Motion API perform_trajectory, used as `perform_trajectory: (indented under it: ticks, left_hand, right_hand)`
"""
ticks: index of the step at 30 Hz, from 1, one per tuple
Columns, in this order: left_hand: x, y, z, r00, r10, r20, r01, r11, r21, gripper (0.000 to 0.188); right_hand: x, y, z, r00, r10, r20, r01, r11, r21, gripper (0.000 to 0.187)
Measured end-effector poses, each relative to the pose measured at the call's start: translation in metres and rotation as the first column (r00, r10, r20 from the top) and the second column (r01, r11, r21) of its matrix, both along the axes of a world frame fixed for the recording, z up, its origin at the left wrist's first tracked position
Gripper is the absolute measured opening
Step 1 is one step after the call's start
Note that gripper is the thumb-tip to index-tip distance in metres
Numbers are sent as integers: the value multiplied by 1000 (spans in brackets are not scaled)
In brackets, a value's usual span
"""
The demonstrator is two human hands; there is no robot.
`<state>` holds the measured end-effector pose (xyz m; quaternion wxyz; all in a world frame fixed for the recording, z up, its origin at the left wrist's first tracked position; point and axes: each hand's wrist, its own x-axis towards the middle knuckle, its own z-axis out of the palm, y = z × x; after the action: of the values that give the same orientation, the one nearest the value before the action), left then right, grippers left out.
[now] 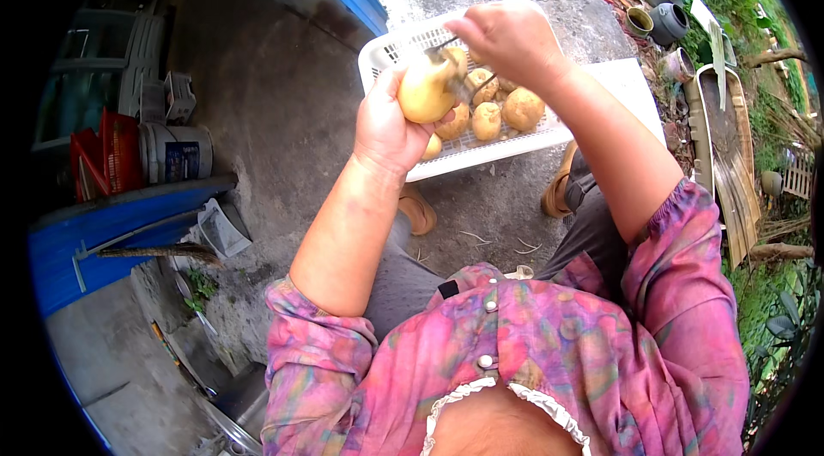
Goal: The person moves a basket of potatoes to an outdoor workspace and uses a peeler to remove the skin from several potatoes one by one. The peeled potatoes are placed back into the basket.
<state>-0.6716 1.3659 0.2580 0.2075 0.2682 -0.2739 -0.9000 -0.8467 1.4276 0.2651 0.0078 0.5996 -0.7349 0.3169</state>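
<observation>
My left hand is wrapped round a smooth yellow potato, held up over the near left part of a white plastic basket. Closed in a fist, my right hand grips a peeler with a thin dark frame. The peeler's head is beside the potato's right side and smeared by motion, so I cannot tell if it touches. Several brown-skinned potatoes lie in the basket below my hands, some partly hidden by them.
A white board-like surface adjoins the basket's right side. My sandalled feet are on the concrete near the basket. A white bucket and red crate stand left. Pots and a long trough line the right.
</observation>
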Motion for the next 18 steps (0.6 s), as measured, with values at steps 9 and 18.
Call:
perform_trajectory:
  ticks: [9, 18]
  left_hand:
    - [-3, 8, -1, 999, -46, 12, 46, 998, -48, 39]
    - [-3, 0, -5, 997, -3, 82, 9, 998, -66, 40]
  right_hand:
    - [-14, -1, -11, 977, -72, -199, 85, 995, 56, 37]
    - [6, -2, 7, 1000, 17, -25, -14, 992, 126, 46]
